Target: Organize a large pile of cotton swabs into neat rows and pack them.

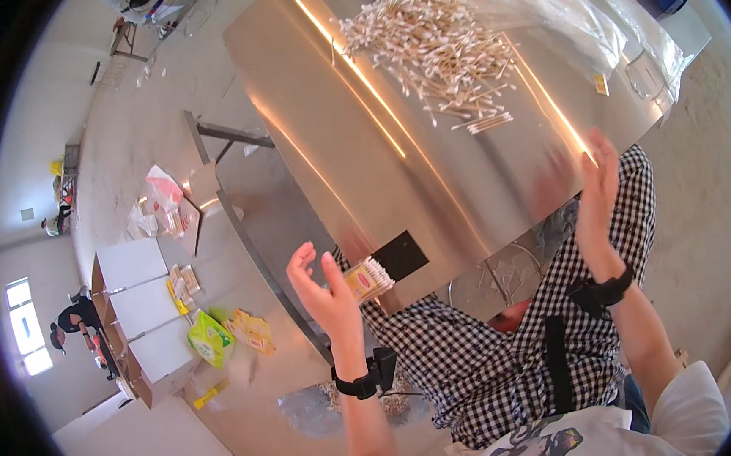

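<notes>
Your left hand is raised close under the camera, fingers loosely curled around a small yellow pack of cotton swabs whose white tips fan out toward the steel table. Your right hand is up beside it, blurred, palm flat and fingers spread, gripping nothing. Both wrists carry black wristbands. Well beyond your hands, a loose heap of cotton swabs lies on the far part of the table, with a small aligned bundle at its near edge and clear plastic bags just beside it. Judging from this, you are mid-way through filling or squaring up the pack, with the free hand coming in to tap or steady the tips. That move seems to call for keeping the pack upright so nothing slides out, then meeting the swab ends squarely with the flat palm. Off to your left, flat white boxes and a green packet sit on another surface.
</notes>
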`<state>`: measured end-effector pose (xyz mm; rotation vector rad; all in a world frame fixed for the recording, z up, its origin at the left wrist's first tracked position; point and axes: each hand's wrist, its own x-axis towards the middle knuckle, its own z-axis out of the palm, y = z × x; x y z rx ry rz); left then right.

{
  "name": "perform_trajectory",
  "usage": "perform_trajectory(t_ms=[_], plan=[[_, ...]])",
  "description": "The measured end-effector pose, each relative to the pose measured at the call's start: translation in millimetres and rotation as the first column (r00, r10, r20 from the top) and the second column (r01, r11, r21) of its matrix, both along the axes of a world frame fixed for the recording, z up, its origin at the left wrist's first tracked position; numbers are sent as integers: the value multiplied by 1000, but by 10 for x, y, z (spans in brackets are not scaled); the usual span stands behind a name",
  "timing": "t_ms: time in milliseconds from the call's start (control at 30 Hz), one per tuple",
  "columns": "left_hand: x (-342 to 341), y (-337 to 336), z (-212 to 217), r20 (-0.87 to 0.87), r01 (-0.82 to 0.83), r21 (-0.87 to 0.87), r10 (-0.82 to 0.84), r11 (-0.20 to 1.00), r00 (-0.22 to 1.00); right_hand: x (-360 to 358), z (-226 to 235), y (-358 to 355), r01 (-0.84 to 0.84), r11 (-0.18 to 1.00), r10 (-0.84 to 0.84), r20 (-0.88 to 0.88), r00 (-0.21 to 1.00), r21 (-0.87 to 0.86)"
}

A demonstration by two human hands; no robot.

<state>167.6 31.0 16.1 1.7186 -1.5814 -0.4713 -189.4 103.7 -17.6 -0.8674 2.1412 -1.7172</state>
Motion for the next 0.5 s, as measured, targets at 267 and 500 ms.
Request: perform_trajectory(t_ms=[267,500], plan=[[-1532,-520,148,328,601,147,-611,786,720,-472,-1,-420,-333,942,330,74,941,41],[-2279,-367,-278,549,615,290,-654,733,521,-237,-322,-582,-456,889,452,-78,889,-44]])
